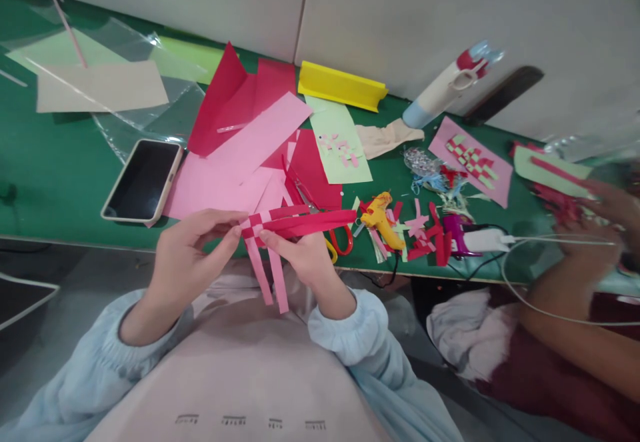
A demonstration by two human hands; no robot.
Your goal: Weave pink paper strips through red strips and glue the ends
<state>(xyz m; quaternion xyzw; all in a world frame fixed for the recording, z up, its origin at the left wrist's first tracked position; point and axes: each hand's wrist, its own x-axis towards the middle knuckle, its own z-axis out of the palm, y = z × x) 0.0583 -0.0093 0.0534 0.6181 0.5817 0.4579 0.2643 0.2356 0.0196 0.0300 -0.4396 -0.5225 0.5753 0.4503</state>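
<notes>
Between my two hands, near the table's front edge, is a small weave of red and pink paper strips (253, 226). My left hand (193, 255) pinches its left corner between thumb and fingers. My right hand (305, 255) grips the right side, its thumb on top of the checkered part and its fingers hidden beneath. Long red strips (320, 221) stick out to the right over my right hand, and pink strips (277, 279) hang down toward my lap. Just behind the weave lie scissors (343, 240) with red and yellow handles, partly covered by the strips and my hand.
Red and pink sheets (215, 179) lie behind my hands, a phone (143, 181) to their left. At right are a yellow glue gun (384, 222), paper scraps (425, 235), a white charger (485, 240) with cable, and a bottle (440, 92). Another person's arm (575, 282) reaches in at far right.
</notes>
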